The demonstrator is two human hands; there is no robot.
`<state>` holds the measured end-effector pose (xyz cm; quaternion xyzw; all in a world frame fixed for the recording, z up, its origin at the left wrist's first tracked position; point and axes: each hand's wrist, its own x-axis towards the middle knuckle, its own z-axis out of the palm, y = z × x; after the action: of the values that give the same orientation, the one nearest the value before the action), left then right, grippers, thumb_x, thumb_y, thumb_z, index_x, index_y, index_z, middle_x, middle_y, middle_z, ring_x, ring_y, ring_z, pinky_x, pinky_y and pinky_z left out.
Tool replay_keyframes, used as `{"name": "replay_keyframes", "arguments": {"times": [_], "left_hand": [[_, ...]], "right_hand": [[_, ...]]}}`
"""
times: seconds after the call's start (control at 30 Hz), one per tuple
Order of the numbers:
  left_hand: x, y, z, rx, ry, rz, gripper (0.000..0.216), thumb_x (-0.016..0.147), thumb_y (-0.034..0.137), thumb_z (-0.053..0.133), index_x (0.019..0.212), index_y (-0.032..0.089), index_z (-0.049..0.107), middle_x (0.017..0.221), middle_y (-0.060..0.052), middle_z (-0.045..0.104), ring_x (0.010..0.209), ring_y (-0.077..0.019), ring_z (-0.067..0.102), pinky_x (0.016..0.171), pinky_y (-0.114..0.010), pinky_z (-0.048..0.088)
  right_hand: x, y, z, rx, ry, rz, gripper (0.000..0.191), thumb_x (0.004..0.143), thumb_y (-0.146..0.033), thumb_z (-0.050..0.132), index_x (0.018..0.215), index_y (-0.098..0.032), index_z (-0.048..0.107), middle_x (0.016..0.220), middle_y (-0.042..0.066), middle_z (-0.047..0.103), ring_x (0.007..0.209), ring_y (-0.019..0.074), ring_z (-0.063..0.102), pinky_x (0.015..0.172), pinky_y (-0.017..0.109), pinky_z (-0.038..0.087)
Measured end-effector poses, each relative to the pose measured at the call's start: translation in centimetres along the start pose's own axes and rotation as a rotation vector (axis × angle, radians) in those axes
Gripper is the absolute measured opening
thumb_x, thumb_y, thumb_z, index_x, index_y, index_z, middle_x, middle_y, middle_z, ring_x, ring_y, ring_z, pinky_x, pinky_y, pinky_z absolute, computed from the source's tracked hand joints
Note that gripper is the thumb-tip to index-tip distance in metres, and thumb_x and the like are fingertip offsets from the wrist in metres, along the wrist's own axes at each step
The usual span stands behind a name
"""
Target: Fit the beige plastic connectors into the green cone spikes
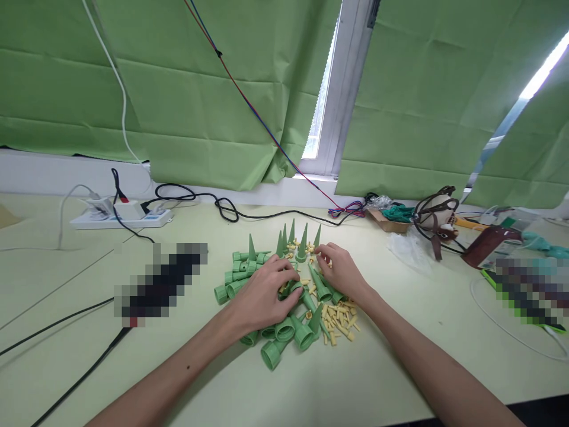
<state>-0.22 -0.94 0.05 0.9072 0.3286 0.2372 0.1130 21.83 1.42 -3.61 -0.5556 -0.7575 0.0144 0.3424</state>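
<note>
A heap of green cone-shaped plastic spikes (284,332) lies on the pale table (377,379), mixed with small yellow pegs (340,320). Several green cones (303,243) stand upright behind the heap. My left hand (262,293) rests on the heap with its fingers curled down over a green piece (296,289). My right hand (340,270) lies just to the right, fingers bent and pinched at the pile near the upright cones; what it pinches is too small to make out.
A white power strip (120,216) with plugs and black cables (222,207) sits at the back left. A blurred dark object (160,281) lies left of the heap. Bags, a brown case (486,243) and clutter fill the back right. Green curtains (200,89) hang behind.
</note>
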Motion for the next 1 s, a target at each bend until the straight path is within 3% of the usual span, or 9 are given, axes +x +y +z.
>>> {"name": "replay_keyframes", "arguments": {"times": [0.37,0.6,1.0], "left_hand": [[-0.02,-0.15,-0.20,0.027,0.064,0.052,0.019,0.091,0.026,0.047,0.090,0.018,0.064,0.094,-0.007,0.060,0.090,-0.0232,0.053,0.084,-0.042,0.048],[0.05,-0.55,-0.56,0.072,0.057,0.049,0.018,0.089,0.024,0.046,0.090,0.018,0.063,0.092,-0.007,0.060,0.090,-0.0231,0.053,0.091,-0.043,0.045],[-0.03,-0.09,-0.66,0.086,0.055,0.035,0.018,0.087,0.028,0.049,0.083,0.018,0.063,0.085,-0.007,0.062,0.085,-0.0233,0.053,0.081,-0.041,0.047]], "right_hand": [[0.03,0.79,0.80,0.011,-0.117,0.050,0.036,0.090,-0.010,0.043,0.115,-0.014,0.069,0.095,0.010,0.067,0.083,0.0189,0.061,0.079,0.030,0.045],[0.05,0.79,0.89,-0.005,-0.163,0.068,0.034,0.093,-0.011,0.042,0.115,-0.013,0.068,0.100,0.013,0.066,0.091,0.0206,0.061,0.081,0.029,0.044],[-0.02,0.39,0.64,-0.011,-0.188,0.047,0.027,0.091,-0.008,0.047,0.104,-0.012,0.070,0.095,0.011,0.064,0.086,0.0195,0.060,0.078,0.028,0.044]]}}
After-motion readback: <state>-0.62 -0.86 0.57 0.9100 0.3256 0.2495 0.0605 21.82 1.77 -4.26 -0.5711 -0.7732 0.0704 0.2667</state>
